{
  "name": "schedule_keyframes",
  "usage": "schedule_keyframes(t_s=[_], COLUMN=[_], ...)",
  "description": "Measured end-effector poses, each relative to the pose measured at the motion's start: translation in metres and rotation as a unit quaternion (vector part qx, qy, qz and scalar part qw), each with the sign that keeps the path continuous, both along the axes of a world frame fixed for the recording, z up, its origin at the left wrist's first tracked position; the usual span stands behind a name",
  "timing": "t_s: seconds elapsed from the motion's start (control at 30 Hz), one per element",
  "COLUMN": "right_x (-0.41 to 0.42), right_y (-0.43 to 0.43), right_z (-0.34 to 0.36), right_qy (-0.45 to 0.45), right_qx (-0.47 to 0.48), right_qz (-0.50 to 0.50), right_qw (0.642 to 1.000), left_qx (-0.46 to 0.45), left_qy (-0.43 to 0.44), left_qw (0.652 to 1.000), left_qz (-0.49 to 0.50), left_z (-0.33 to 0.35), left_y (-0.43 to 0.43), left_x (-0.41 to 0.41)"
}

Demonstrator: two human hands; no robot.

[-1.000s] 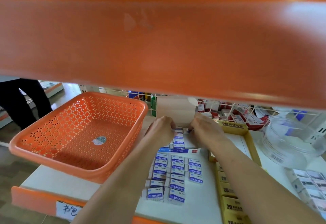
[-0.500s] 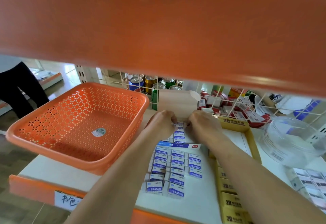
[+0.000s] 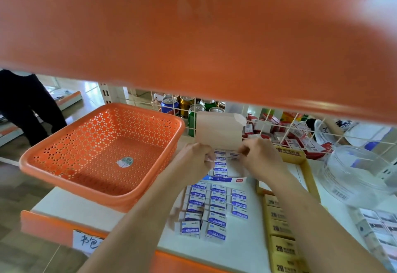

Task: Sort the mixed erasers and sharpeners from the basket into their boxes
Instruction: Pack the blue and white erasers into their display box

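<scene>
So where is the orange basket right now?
In the head view the orange basket sits on the left of the white shelf, left of the left hand and the rows of erasers, with drink cans behind its far right corner.

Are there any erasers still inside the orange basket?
No, the orange basket shows only a sticker on its bottom and nothing else inside.

The left hand (image 3: 196, 160) and right hand (image 3: 261, 159) have drawn apart, the right pinching an eraser (image 3: 233, 155)
</scene>
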State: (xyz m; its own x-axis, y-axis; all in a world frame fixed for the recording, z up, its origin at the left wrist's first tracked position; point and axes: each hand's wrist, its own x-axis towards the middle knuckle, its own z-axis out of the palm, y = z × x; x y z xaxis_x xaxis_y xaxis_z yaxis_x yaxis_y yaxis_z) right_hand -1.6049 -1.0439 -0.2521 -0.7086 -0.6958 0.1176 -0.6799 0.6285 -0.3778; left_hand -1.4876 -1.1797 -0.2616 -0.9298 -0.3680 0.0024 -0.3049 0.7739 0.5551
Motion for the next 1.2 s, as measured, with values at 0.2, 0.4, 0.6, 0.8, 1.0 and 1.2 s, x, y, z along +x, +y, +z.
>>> schedule_keyframes(t_s=[0.2, 0.4, 0.6, 0.8, 1.0, 1.2], right_x=[0.033, 0.051, 0.053, 0.058, 0.06, 0.054], right_y=[0.022, 0.029, 0.034, 0.04, 0.043, 0.048], right_z=[0.016, -0.003, -0.003, -0.003, -0.005, 0.009], right_qy=[-0.081, -0.027, -0.045, -0.062, -0.059, -0.093], right_qx=[0.131, 0.212, 0.194, 0.157, 0.137, 0.013], right_qz=[0.073, 0.062, 0.081, 0.061, 0.048, 0.052], right_qw=[0.985, 0.975, 0.977, 0.984, 0.988, 0.994], left_qx=[-0.024, -0.034, -0.086, -0.133, -0.124, -0.051], left_qy=[-0.056, -0.101, -0.126, -0.063, -0.053, -0.05], left_qw=[0.995, 0.99, 0.984, 0.986, 0.989, 0.996], left_qz=[-0.078, -0.091, -0.091, -0.074, -0.067, -0.056], left_z=[0.015, 0.017, 0.009, 0.002, 0.003, 0.006], left_y=[0.022, 0.034, 0.04, 0.041, 0.045, 0.045], left_x=[0.026, 0.044, 0.05, 0.051, 0.053, 0.053])
